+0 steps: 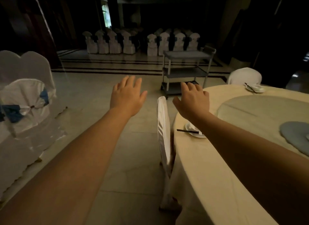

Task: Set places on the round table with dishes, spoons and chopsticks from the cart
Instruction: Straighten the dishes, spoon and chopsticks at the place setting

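Observation:
Both arms stretch forward with empty palms down. My left hand (127, 95) hovers over the floor, fingers spread. My right hand (193, 100) hangs over the round table's (209, 157) near-left edge, fingers apart. Under my right forearm lies a place setting: a white dish (192, 129) with dark chopsticks (185, 131) across it. A second dish with chopsticks (255, 88) sits at the table's far edge. The grey three-shelf cart (185, 72) stands ahead on the floor, its shelves showing nothing I can make out.
A white-covered chair (164, 132) is tucked at the table's left edge; another (244, 76) stands at the far side. Covered chairs with blue bows (25, 100) stand at left. A lazy Susan (267, 111) and a blue-grey mat (296, 134) lie on the table.

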